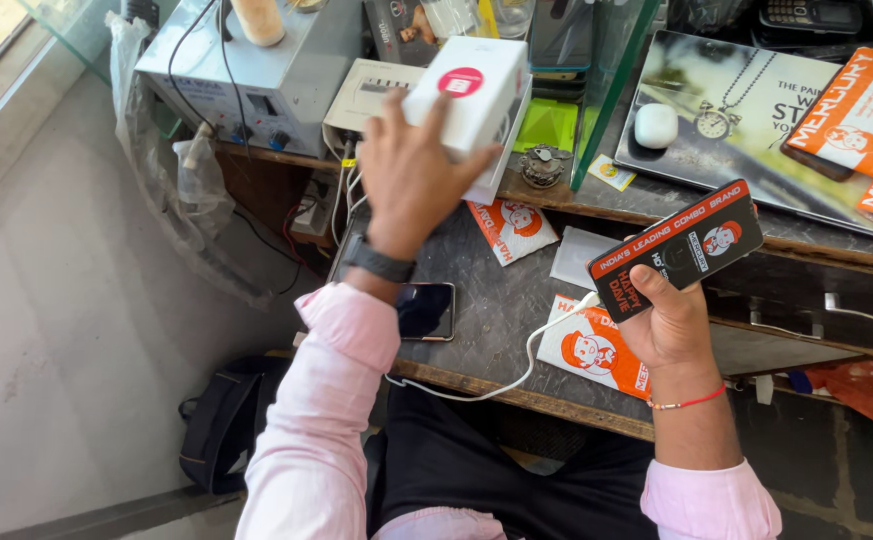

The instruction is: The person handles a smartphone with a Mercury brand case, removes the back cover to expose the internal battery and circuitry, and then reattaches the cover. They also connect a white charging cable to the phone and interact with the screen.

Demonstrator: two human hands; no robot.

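Right hand (669,325) gripping black packet (677,248), left hand (412,180) — fingers seemingly clasping white box (469,92)

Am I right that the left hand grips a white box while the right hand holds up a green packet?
Not quite. The head view shows the packet in the right hand is black with orange bands, not green. The rest stands: the left hand does grip the white box.

- Floor (67,330): pale grey, smooth, brightly daylit along the left.
- Counter (502,300): dark, worn top with a wooden front edge.
- Glass panel (612,70): green-tinted, upright at the counter's rear.
- Black bag (222,425): on the floor below the counter's left corner.
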